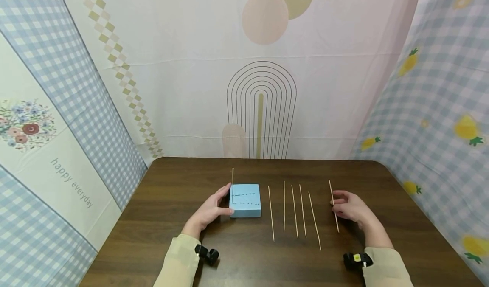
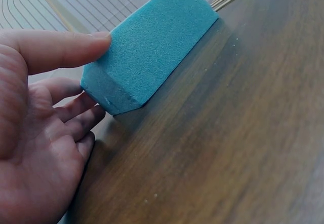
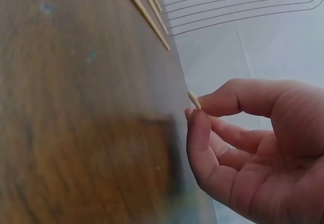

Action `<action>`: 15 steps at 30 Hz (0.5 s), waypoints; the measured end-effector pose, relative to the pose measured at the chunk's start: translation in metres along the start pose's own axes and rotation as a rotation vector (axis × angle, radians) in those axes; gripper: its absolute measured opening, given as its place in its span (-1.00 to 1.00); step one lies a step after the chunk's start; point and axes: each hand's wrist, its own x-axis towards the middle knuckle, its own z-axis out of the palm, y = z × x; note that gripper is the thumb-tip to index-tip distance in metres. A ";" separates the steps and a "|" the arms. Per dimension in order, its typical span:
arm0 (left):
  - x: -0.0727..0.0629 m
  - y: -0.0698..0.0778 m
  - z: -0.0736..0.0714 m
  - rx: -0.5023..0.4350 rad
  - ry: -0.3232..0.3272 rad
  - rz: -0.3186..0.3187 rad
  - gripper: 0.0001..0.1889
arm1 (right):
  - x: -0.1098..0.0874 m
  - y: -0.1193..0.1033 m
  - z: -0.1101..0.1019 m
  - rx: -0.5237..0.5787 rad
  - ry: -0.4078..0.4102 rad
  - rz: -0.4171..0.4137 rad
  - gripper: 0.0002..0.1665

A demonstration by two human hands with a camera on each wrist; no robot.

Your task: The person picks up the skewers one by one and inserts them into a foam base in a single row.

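My left hand (image 1: 209, 210) grips the left side of a light blue foam block (image 1: 246, 213), thumb at the near corner and fingers at the far corner. Rows of dark marks run across the block's top. A thin wooden stick (image 1: 233, 176) stands upright at the block's left edge. Over on the right, my right hand (image 1: 350, 206) pinches another wooden stick (image 1: 336, 223) between thumb and fingertips. In the right wrist view only a short end of this held stick (image 3: 193, 99) shows past the fingers.
Several wooden sticks (image 1: 284, 206) lie side by side on the brown table (image 1: 267, 265) between the block and my right hand. A patterned cloth (image 1: 191, 100) hangs behind the table's far edge, with checked cloths at both sides.
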 end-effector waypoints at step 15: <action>0.002 0.000 -0.001 -0.068 -0.002 -0.026 0.04 | -0.001 -0.009 0.003 0.160 -0.015 -0.039 -0.24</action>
